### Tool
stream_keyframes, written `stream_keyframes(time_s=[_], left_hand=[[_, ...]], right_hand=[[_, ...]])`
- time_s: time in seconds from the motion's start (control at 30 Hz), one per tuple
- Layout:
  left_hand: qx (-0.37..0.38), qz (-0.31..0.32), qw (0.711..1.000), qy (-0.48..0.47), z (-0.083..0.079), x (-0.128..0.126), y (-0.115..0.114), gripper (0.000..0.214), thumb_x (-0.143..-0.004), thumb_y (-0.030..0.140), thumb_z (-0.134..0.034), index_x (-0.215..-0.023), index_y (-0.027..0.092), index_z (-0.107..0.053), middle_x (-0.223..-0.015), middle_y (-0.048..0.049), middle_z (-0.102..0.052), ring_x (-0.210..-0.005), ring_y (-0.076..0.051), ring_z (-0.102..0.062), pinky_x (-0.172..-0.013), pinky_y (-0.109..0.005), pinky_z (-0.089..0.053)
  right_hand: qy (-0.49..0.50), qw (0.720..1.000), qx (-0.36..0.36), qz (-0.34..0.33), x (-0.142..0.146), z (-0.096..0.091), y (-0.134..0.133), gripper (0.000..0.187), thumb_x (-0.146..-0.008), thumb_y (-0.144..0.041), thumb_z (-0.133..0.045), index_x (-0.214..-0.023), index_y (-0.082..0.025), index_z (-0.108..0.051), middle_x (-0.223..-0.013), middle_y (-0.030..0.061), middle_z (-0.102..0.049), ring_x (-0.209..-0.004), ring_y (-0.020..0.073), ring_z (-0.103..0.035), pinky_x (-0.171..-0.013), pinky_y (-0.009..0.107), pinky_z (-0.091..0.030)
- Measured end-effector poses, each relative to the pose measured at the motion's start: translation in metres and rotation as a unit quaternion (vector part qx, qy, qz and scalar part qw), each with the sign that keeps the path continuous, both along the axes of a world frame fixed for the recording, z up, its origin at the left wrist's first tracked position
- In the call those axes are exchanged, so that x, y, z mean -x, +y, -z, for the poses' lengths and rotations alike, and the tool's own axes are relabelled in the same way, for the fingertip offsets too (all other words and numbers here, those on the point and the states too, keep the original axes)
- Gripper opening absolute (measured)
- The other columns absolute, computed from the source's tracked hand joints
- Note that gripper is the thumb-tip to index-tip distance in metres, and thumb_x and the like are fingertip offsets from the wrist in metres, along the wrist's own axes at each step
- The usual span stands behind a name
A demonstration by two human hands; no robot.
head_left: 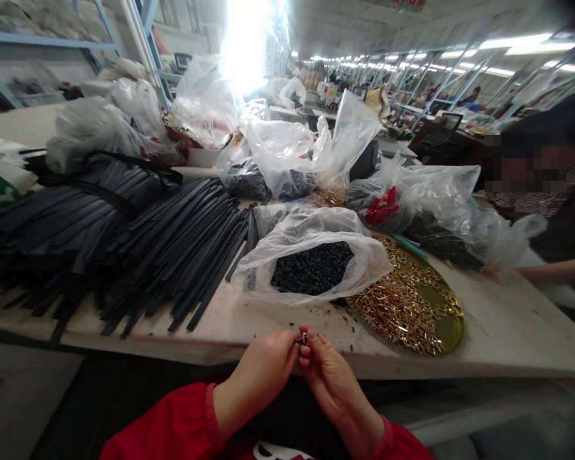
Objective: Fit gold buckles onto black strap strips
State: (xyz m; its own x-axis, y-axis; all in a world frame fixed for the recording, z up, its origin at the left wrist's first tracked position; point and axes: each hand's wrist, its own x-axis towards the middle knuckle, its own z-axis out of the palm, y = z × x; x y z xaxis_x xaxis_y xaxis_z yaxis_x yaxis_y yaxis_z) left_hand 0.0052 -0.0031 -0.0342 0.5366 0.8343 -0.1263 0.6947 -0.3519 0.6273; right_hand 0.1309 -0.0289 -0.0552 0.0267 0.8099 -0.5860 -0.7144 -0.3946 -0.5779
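Note:
Above the table's front edge, my left hand point(272, 359) and my right hand point(329, 375) meet with fingertips nearly touching. A small black piece point(298, 342) is pinched in the left fingers. Between the right thumb and fingers sits a small gold metal piece point(305, 337), against the black one. Fingers hide most of both parts. Just beyond, a clear plastic bag point(253, 271) lies open, full of small black rings point(314, 267). To its right is a round gold tray point(453, 319) with many gold metal pieces point(388, 300) spread over it.
Long flat black strips point(182, 236) lie in bundles on the left of the table point(517, 338). Filled plastic bags point(287, 140) crowd the back, one beside a red scrap point(382, 206). Black crumbs dot the tabletop. At the right edge is another person's forearm point(556, 269).

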Motion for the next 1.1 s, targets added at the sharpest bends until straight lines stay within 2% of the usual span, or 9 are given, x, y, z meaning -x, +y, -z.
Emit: stream_keyframes(time_s=[0.13,0.3,0.43,0.57,0.67,0.8,0.9,1.1], left_hand=[[0.009,-0.019,0.997,-0.068,-0.008,0.000,-0.002,0.023,-0.088,0.023,-0.032,-0.077,0.017,-0.052,-0.076,-0.0041,-0.060,-0.068,-0.015,-0.054,-0.061,-0.024,-0.036],[0.022,-0.002,0.997,-0.069,-0.011,0.002,-0.003,0.024,-0.087,0.023,-0.033,-0.074,0.017,-0.052,-0.074,-0.0034,-0.060,-0.067,-0.015,-0.053,-0.060,-0.023,-0.034],[0.018,-0.005,0.997,-0.075,-0.009,0.005,-0.004,0.025,-0.088,0.023,-0.032,-0.075,0.018,-0.052,-0.075,-0.0033,-0.060,-0.068,-0.015,-0.054,-0.061,-0.023,-0.035],[0.035,-0.010,0.996,-0.079,-0.009,0.006,-0.004,0.026,-0.088,0.024,-0.032,-0.074,0.018,-0.053,-0.074,-0.0033,-0.060,-0.068,-0.015,-0.054,-0.061,-0.023,-0.034],[0.049,-0.002,0.995,-0.082,-0.012,0.007,-0.004,0.024,-0.087,0.025,-0.035,-0.072,0.018,-0.053,-0.071,-0.0024,-0.060,-0.066,-0.015,-0.053,-0.057,-0.022,-0.032],[0.085,-0.014,0.993,-0.077,-0.017,0.009,-0.004,0.023,-0.084,0.026,-0.038,-0.068,0.017,-0.051,-0.064,-0.0005,-0.056,-0.058,-0.014,-0.050,-0.051,-0.022,-0.028],[0.123,-0.027,0.987,-0.098,-0.020,0.009,-0.004,0.021,-0.083,0.024,-0.038,-0.069,0.017,-0.052,-0.062,0.0005,-0.055,-0.057,-0.013,-0.049,-0.051,-0.021,-0.028],[0.146,-0.039,0.974,-0.166,-0.015,0.004,-0.006,0.016,-0.081,0.022,-0.040,-0.078,0.016,-0.055,-0.075,-0.0011,-0.060,-0.069,-0.014,-0.053,-0.062,-0.022,-0.036]], right_hand=[[-0.089,0.994,-0.064,0.005,0.003,-0.003,-0.003,0.026,-0.062,-0.035,-0.073,-0.078,-0.017,-0.066,-0.062,-0.0030,-0.060,-0.053,0.0064,-0.049,-0.049,0.017,-0.039],[-0.140,0.987,-0.074,0.024,0.001,0.002,-0.005,0.032,-0.059,-0.032,-0.075,-0.087,-0.021,-0.065,-0.070,-0.0040,-0.061,-0.056,0.0076,-0.051,-0.055,0.020,-0.041],[-0.194,0.977,-0.095,0.001,-0.002,0.003,-0.007,0.027,-0.061,-0.033,-0.074,-0.082,-0.020,-0.064,-0.066,-0.0039,-0.060,-0.053,0.0082,-0.050,-0.053,0.021,-0.040],[-0.276,0.952,-0.129,-0.029,-0.005,0.000,-0.009,0.024,-0.063,-0.034,-0.072,-0.080,-0.017,-0.065,-0.061,-0.0036,-0.058,-0.054,0.0094,-0.050,-0.055,0.022,-0.041],[-0.232,0.965,-0.115,-0.044,-0.009,-0.004,-0.005,0.025,-0.064,-0.035,-0.072,-0.080,-0.017,-0.064,-0.055,-0.0048,-0.054,-0.049,0.0076,-0.047,-0.049,0.020,-0.038],[-0.137,0.988,-0.077,0.009,-0.014,-0.011,0.004,0.028,-0.059,-0.035,-0.075,-0.078,-0.018,-0.063,-0.050,-0.0073,-0.048,-0.043,0.0050,-0.041,-0.042,0.017,-0.035],[-0.132,0.989,-0.055,0.025,-0.012,-0.013,0.004,0.031,-0.055,-0.034,-0.077,-0.077,-0.018,-0.063,-0.053,-0.0068,-0.050,-0.043,0.0049,-0.044,-0.043,0.017,-0.038],[-0.147,0.985,-0.083,-0.034,0.003,-0.002,-0.010,0.029,-0.064,-0.039,-0.071,-0.079,-0.016,-0.063,-0.063,-0.0027,-0.058,-0.054,0.0083,-0.050,-0.052,0.019,-0.041]])
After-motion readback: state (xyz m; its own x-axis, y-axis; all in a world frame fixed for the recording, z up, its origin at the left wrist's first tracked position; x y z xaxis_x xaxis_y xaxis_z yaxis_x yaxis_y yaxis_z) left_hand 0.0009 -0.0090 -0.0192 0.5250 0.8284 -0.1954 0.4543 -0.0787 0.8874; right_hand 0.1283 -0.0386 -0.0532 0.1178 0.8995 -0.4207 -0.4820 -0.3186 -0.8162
